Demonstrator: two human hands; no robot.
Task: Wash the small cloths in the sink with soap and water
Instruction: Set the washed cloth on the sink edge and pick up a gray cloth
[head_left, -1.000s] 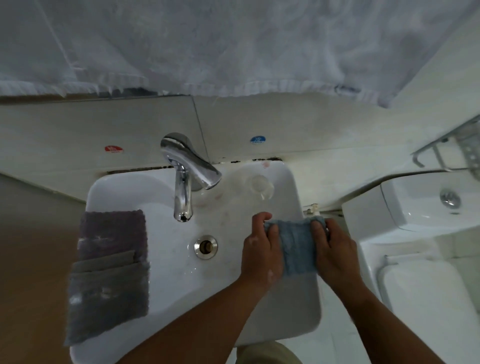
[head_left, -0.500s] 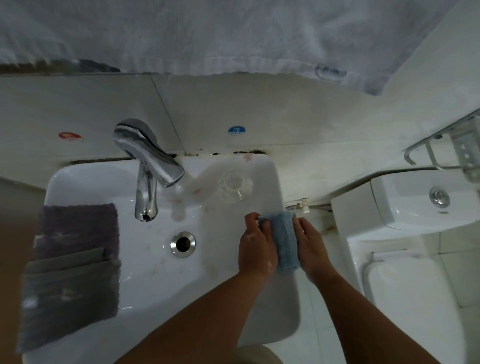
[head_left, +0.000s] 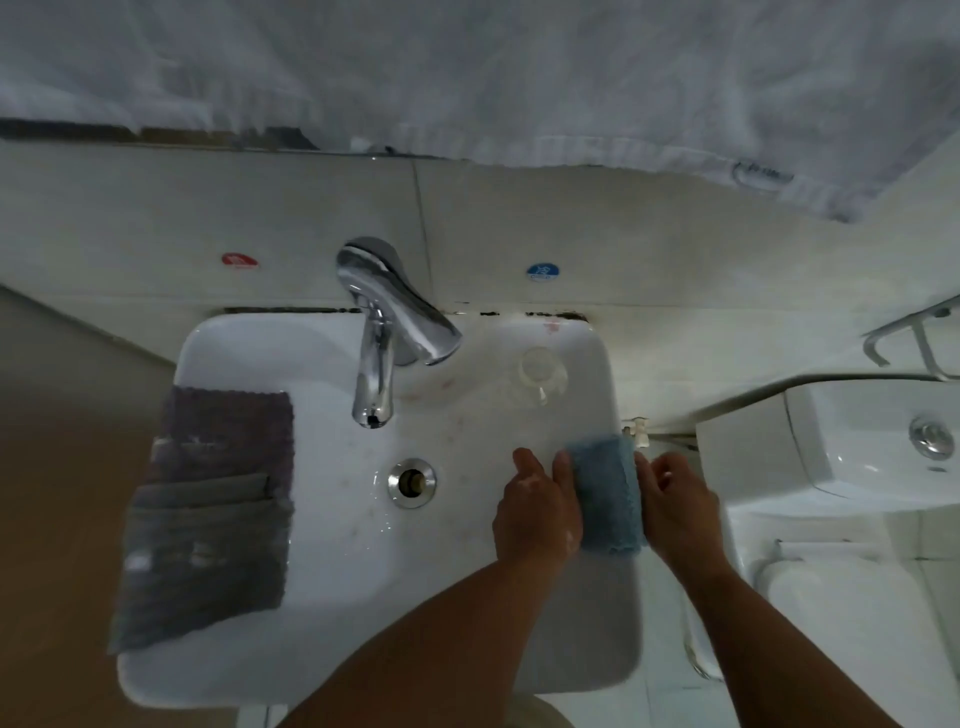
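A small blue cloth lies folded over the right rim of the white sink. My left hand grips its left edge and my right hand grips its right edge, so the cloth sits squeezed between them. A purple cloth and a grey cloth are draped over the sink's left rim. The chrome tap stands at the back of the basin; no water runs from it. The drain is open in the middle of the basin.
A clear glass stands on the sink's back right corner. A white towel hangs above the tiled wall. A toilet tank with flush button stands to the right, with a metal rack above it.
The blue cloth went from spread wide between my hands to folded narrow. My hands drew closer together on the right rim. The camera view shifted sideways.
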